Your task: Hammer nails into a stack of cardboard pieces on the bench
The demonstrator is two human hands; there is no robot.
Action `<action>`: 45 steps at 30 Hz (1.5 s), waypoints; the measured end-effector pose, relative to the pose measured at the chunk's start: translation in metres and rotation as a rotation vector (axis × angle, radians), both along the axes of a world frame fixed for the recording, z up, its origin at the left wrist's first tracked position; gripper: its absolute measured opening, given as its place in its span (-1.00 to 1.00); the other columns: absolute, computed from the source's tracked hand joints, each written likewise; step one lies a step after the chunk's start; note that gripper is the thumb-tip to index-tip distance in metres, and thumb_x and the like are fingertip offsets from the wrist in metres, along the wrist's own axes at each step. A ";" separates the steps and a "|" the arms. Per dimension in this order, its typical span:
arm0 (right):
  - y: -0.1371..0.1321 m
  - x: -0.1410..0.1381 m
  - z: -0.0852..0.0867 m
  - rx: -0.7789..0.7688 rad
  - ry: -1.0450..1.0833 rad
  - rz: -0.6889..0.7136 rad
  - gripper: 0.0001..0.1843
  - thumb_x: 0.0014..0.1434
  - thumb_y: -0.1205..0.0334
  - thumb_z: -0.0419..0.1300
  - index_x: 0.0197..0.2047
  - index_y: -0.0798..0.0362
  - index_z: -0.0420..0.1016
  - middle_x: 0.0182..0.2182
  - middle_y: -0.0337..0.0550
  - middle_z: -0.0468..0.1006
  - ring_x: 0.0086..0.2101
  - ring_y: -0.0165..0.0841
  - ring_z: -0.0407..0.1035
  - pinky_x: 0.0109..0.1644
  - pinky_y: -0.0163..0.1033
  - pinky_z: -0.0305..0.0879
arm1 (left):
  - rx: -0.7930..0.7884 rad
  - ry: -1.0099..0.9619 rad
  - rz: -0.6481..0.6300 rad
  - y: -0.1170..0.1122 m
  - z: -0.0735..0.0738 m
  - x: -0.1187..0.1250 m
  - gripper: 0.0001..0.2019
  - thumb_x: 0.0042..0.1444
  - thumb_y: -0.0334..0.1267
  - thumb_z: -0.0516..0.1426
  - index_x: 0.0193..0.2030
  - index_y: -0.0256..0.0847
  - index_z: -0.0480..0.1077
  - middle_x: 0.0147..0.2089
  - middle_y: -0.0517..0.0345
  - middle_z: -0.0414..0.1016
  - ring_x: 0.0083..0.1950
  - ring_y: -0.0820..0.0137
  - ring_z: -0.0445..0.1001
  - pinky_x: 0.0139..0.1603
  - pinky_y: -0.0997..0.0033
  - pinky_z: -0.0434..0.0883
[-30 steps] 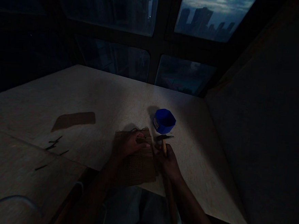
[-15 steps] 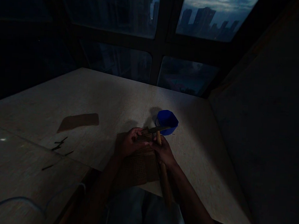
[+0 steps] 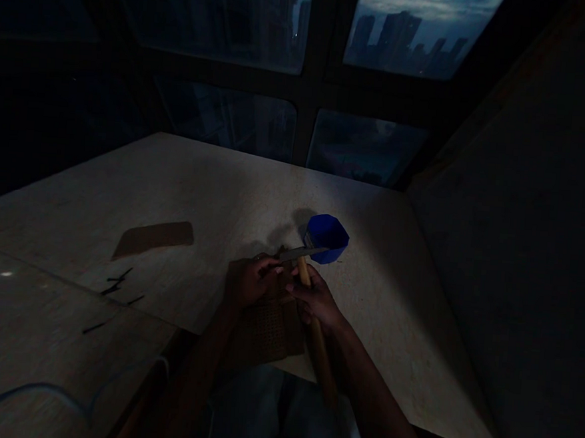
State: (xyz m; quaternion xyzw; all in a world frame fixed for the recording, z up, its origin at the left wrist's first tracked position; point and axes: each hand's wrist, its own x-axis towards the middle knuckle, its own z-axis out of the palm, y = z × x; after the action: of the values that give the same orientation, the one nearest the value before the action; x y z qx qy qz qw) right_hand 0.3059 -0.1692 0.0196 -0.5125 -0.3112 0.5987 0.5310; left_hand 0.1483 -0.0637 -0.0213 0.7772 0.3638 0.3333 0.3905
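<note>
My right hand (image 3: 317,297) is wrapped round the wooden handle (image 3: 320,354) of a hammer-like tool, which slants down towards my lap. The tool's long, pointed metal head (image 3: 303,252) lies across the top of the handle, its tip overlapping the blue tub in view. Beside the head's left end, my left hand (image 3: 255,281) has its fingers drawn together; what they pinch is too dark to make out. Under both hands lies brown cardboard (image 3: 269,334) with a printed or perforated patch, close to the table's front edge.
An open blue tub (image 3: 337,252) stands just beyond my hands. To the left lie a flat brown piece (image 3: 153,239) and several thin dark scraps (image 3: 112,288). A pale cable (image 3: 40,388) curves over the left front. Windows line the back; a wall (image 3: 510,261) rises at right.
The tool's head has shifted slightly left and turned a little. My left hand has drawn slightly away from the right, widening the gap between them. Tub and scraps stay put.
</note>
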 end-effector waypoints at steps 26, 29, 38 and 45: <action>-0.003 -0.042 -0.005 0.166 0.435 -0.129 -0.70 0.09 0.17 0.33 -0.20 -0.05 0.28 0.22 -0.14 0.50 -0.79 -0.74 -0.01 -0.82 -0.50 0.06 | -0.463 -0.422 0.169 -0.002 0.015 -0.021 -0.65 -0.03 0.04 0.21 -0.24 -0.20 0.43 -0.38 0.18 0.52 -0.40 0.35 0.46 -0.38 0.42 0.38; -0.003 -0.034 -0.006 0.155 0.397 -0.155 -0.69 0.07 0.18 0.34 -0.20 -0.04 0.27 0.19 -0.12 0.53 -0.80 -0.74 0.01 -0.84 -0.51 0.04 | -0.421 -0.362 0.145 -0.001 0.010 -0.020 -0.68 -0.02 -0.01 0.22 -0.22 -0.19 0.45 -0.36 0.18 0.54 -0.37 0.36 0.48 -0.34 0.42 0.39; -0.016 0.023 0.015 0.143 0.155 -0.246 -0.64 0.04 0.15 0.34 -0.19 -0.05 0.25 0.17 -0.11 0.55 -0.82 -0.72 0.04 -0.85 -0.49 0.07 | -0.034 0.155 -0.040 0.000 0.008 -0.014 -0.79 0.15 -0.07 0.21 -0.18 -0.12 0.55 -0.23 0.16 0.64 -0.23 0.34 0.55 -0.14 0.37 0.43; -0.051 0.043 0.011 0.055 -0.021 -0.223 -0.68 0.06 0.20 0.26 -0.16 -0.07 0.21 0.15 -0.09 0.57 -0.83 -0.68 0.12 -0.83 -0.46 0.05 | 0.035 0.161 -0.149 -0.001 0.005 0.001 -0.79 0.19 -0.10 0.16 -0.17 -0.15 0.52 -0.27 0.16 0.55 -0.30 0.39 0.49 -0.26 0.41 0.43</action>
State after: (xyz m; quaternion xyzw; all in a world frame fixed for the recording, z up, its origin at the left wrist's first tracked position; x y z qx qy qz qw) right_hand 0.3487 -0.2201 0.0310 -0.5356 -0.2741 0.5216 0.6049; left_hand 0.1492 -0.0644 -0.0160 0.8330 0.3295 0.2461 0.3702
